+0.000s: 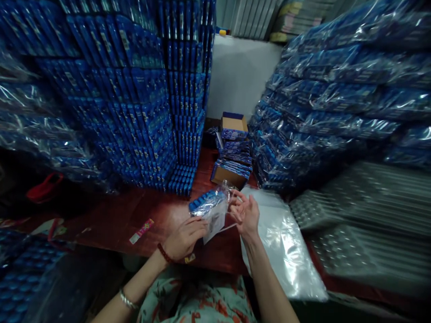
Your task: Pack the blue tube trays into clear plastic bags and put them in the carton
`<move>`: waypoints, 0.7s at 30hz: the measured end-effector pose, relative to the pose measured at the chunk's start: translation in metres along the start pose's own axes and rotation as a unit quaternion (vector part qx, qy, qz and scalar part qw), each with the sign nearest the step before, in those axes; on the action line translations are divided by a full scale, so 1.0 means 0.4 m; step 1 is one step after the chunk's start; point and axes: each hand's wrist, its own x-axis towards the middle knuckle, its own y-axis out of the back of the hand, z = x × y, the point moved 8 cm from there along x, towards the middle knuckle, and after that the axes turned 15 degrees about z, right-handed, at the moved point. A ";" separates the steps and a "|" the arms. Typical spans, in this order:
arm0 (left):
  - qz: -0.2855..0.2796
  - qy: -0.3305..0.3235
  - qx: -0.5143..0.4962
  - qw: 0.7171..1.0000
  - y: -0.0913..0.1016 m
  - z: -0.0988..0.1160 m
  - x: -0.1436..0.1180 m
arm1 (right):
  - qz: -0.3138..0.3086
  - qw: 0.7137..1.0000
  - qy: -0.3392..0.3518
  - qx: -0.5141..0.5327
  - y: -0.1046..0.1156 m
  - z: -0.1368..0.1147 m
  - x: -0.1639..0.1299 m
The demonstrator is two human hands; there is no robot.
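Note:
A clear plastic bag lies on the red-brown table, its near end partly white. Inside or under its far end is a blue pack with rows of rounded bumps. My left hand is at the bag's near left side, its fingers closed on the edge. At the right, my right hand has its fingers curled, thumb and fingertips gripping the plastic. A thin pale strip runs below those fingers; whether it belongs to the bag is unclear.
Tall stacks of blue packs stand at the left, plastic-wrapped stacks at the right. Open cardboard boxes sit behind the bag. Flat clear bags lie beside grey trays. A pink-yellow wrapper is at the left.

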 end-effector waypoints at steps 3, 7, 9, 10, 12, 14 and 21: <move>-0.032 -0.039 0.017 0.999 -0.005 0.007 -0.013 | 0.037 0.992 0.065 -0.106 0.007 -0.029 0.026; -0.025 -0.040 0.029 0.998 0.021 0.003 -0.044 | 0.121 0.970 0.134 -0.162 0.071 0.032 0.030; -0.020 -0.025 0.030 0.999 0.030 -0.010 -0.063 | 0.159 0.968 0.127 -0.145 0.111 0.099 0.026; -0.014 -0.024 0.025 0.999 0.033 -0.016 -0.070 | 0.170 0.970 0.120 -0.130 0.122 0.130 0.026; 0.002 -0.023 0.012 1.000 0.036 -0.029 -0.078 | 0.178 0.973 0.111 -0.101 0.125 0.176 0.033; 0.022 -0.012 -0.014 1.000 0.034 -0.045 -0.078 | 0.160 0.979 0.097 -0.084 0.101 0.199 0.051; 0.355 0.278 -0.056 0.891 0.039 -0.140 -0.106 | 0.178 0.977 0.097 -0.059 0.064 0.199 0.064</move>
